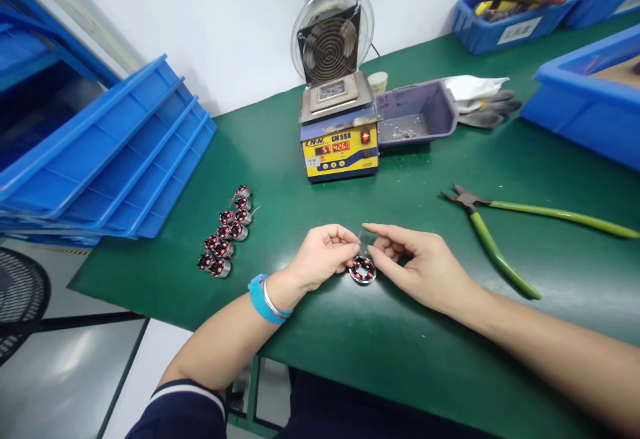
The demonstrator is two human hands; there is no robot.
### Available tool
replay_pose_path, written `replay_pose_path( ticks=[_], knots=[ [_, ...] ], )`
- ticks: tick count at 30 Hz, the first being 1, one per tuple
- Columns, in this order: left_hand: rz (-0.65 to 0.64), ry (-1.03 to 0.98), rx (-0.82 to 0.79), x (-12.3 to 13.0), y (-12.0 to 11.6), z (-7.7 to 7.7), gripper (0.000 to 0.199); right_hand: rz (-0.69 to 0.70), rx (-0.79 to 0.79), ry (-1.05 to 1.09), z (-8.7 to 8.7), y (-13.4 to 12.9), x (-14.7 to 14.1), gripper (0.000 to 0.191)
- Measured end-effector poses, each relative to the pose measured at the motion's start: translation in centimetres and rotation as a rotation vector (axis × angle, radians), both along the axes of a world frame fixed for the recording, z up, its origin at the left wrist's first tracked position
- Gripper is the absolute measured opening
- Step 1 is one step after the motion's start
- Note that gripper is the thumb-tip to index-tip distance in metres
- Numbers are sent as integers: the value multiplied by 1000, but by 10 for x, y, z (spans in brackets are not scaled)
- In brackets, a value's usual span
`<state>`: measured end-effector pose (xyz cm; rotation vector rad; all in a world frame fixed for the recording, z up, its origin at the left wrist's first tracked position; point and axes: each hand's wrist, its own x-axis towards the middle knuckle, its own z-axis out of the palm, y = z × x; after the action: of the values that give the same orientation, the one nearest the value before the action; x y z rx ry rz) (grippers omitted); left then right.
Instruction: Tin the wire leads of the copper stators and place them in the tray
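Left hand (325, 252) pinches wire (360, 233) by a copper-wound ring (363, 280), apparently mid-work (right hand (423, 262) parted); similar pieces (223, 249) stand grouped.

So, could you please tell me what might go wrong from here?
The thin wire that the left hand seems to pinch might bend or snap if tugged. The wound ring could shift, as the right hand looks open beside it. The heating unit, lit and reading 426.0, might burn a straying hand.
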<state>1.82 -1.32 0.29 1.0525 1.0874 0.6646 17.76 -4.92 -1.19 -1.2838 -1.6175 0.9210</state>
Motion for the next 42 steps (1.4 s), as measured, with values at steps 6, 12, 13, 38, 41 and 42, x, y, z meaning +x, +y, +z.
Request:
replay_pose_path(
  ticks=[6, 12, 13, 38, 41, 42],
  knots=[
    [-81, -12, 16, -1, -1, 2, 20, 142, -234, 262, 5, 4, -2, 42],
    [-108, -53, 16, 0, -2, 2, 18, 84, -124, 237, 4, 3, 0, 28],
    [-104, -64, 19, 0, -3, 2, 18, 57, -115, 217, 3, 4, 0, 28],
    [-23, -91, -16, -1, 0, -1, 21, 110, -268, 61, 8, 15, 10, 31],
    [18, -69, -27, 1, 0, 1, 14, 111, -282, -11, 10, 16, 8, 30],
    [29, -52, -32, 1, 0, 2, 11, 123, -294, -9, 10, 16, 8, 30]
  ],
)
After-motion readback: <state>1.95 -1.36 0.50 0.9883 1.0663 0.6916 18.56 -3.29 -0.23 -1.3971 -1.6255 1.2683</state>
